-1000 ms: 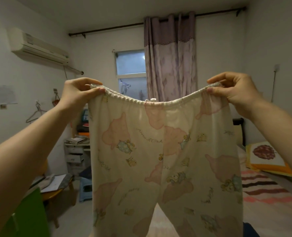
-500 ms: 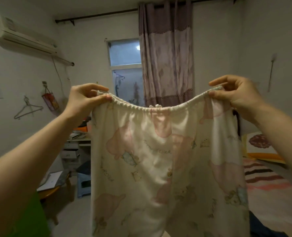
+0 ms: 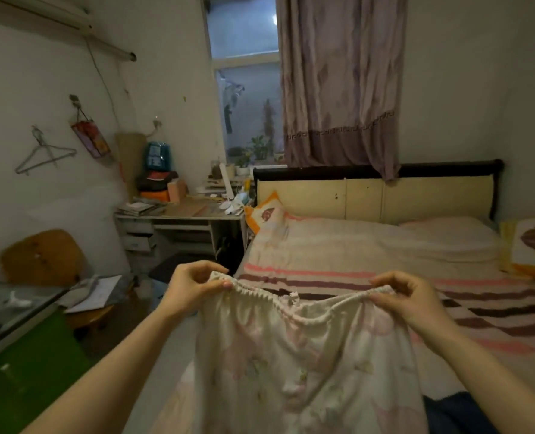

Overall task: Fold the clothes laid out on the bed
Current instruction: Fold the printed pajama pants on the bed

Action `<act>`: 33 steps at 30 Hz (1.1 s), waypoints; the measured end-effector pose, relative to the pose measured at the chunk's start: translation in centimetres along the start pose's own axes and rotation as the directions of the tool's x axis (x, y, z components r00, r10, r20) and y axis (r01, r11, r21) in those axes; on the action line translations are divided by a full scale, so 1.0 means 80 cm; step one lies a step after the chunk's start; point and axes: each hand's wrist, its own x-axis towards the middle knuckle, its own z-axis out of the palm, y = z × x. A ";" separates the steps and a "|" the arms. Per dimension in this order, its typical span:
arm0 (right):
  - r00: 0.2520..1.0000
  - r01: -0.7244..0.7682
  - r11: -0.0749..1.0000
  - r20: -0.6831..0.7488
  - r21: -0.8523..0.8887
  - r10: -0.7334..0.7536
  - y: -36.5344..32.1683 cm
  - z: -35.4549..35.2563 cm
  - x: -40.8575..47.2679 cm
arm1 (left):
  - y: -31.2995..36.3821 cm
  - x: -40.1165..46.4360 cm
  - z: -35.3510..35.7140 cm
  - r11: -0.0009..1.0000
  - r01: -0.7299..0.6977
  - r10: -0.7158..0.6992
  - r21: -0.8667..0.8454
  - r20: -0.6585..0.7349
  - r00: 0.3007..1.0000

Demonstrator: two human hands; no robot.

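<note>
Left fingers [image 3: 219,285]: the left hand [image 3: 191,288] is pinching the left end of the gathered elastic waistband.
Right fingers [image 3: 380,298]: the right hand [image 3: 413,300] is pinching the right end of the same waistband.
Garment: one pair of cream cotton pyjama trousers with a pale pink bear print [image 3: 300,371] is hanging from both hands, held up over the near edge of the bed.
Bed: one bed with a pink, brown and cream striped cover [image 3: 369,261] is lying under and beyond the trousers.
Pillows: two orange-edged printed pillows, one at the headboard [image 3: 264,214], one at the right edge [image 3: 532,242].
Desk: one cluttered grey desk [image 3: 178,220] is standing left of the bed.
Wall: one wire hanger [image 3: 45,153] is hanging.
Writing: none is reading clearly.
</note>
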 end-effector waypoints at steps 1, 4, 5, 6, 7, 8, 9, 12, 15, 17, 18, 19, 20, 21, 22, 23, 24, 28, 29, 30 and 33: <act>1.000 -0.017 1.000 0.018 -0.014 0.018 0.023 0.008 0.015 | -0.021 0.010 0.017 0.999 0.037 -0.037 -0.003 0.012 0.999; 0.996 -0.074 0.997 0.055 -0.034 0.076 0.090 0.031 0.060 | -0.079 0.039 0.063 0.991 0.130 -0.130 0.007 0.044 0.990; 0.994 -0.088 0.995 0.056 -0.045 0.091 0.112 0.039 0.074 | -0.098 0.050 0.078 0.988 0.152 -0.153 0.016 0.048 0.987; 0.994 -0.099 0.993 0.050 -0.066 0.102 0.134 0.046 0.089 | -0.116 0.061 0.092 0.985 0.172 -0.173 0.025 0.047 0.984; 0.993 -0.105 0.990 0.043 -0.091 0.109 0.156 0.053 0.103 | -0.135 0.073 0.106 0.981 0.192 -0.194 0.036 0.044 0.980; 0.993 -0.110 0.988 0.040 -0.112 0.115 0.179 0.060 0.117 | -0.153 0.084 0.119 0.976 0.211 -0.213 0.050 0.045 0.976; 0.992 -0.114 0.985 0.042 -0.131 0.121 0.203 0.066 0.131 | -0.171 0.095 0.133 0.971 0.227 -0.230 0.070 0.048 0.972; 0.990 -0.128 0.968 0.030 -0.214 0.137 0.269 0.082 0.170 | -0.225 0.129 0.174 0.962 0.232 -0.240 0.144 0.037 0.970; 0.988 -0.144 0.950 0.010 -0.277 0.152 0.340 0.102 0.206 | -0.290 0.164 0.220 0.952 0.236 -0.244 0.194 0.018 0.970; 0.985 -0.166 0.941 -0.001 -0.296 0.174 0.391 0.116 0.226 | -0.337 0.187 0.253 0.943 0.247 -0.257 0.225 0.016 0.966; 0.982 -0.183 0.934 -0.013 -0.305 0.189 0.416 0.123 0.236 | -0.361 0.197 0.270 0.939 0.254 -0.266 0.231 0.024 0.964; 0.979 -0.201 0.928 -0.023 -0.314 0.204 0.440 0.129 0.245 | -0.384 0.206 0.287 0.937 0.261 -0.276 0.232 0.035 0.960; 0.976 -0.216 0.921 -0.032 -0.325 0.217 0.466 0.136 0.255 | -0.408 0.215 0.305 0.935 0.267 -0.285 0.234 0.045 0.957; 0.973 -0.227 0.913 -0.040 -0.339 0.228 0.490 0.144 0.264 | -0.431 0.221 0.321 0.934 0.267 -0.287 0.239 0.055 0.956; 0.971 -0.237 0.904 -0.049 -0.355 0.235 0.515 0.151 0.271 | -0.454 0.228 0.337 0.934 0.262 -0.285 0.241 0.063 0.957; 0.968 -0.247 0.894 -0.060 -0.373 0.243 0.539 0.158 0.278 | -0.477 0.234 0.352 0.937 0.255 -0.278 0.240 0.065 0.958; 0.965 -0.258 0.883 -0.067 -0.393 0.252 0.563 0.166 0.283 | -0.500 0.240 0.366 0.937 0.250 -0.272 0.243 0.060 0.961; 0.959 -0.277 0.820 -0.093 -0.500 0.267 0.645 0.191 0.293 | -0.588 0.252 0.412 0.925 0.263 -0.283 0.273 0.038 0.958; 0.958 -0.279 0.803 -0.093 -0.527 0.272 0.662 0.195 0.293 | -0.608 0.253 0.420 0.923 0.263 -0.282 0.282 0.030 0.959; 0.957 -0.278 0.785 -0.089 -0.554 0.276 0.678 0.199 0.293 | -0.626 0.253 0.428 0.918 0.264 -0.281 0.297 0.017 0.959; 0.959 -0.250 0.729 -0.060 -0.637 0.277 0.720 0.209 0.294 | -0.671 0.253 0.448 0.897 0.283 -0.288 0.339 -0.035 0.957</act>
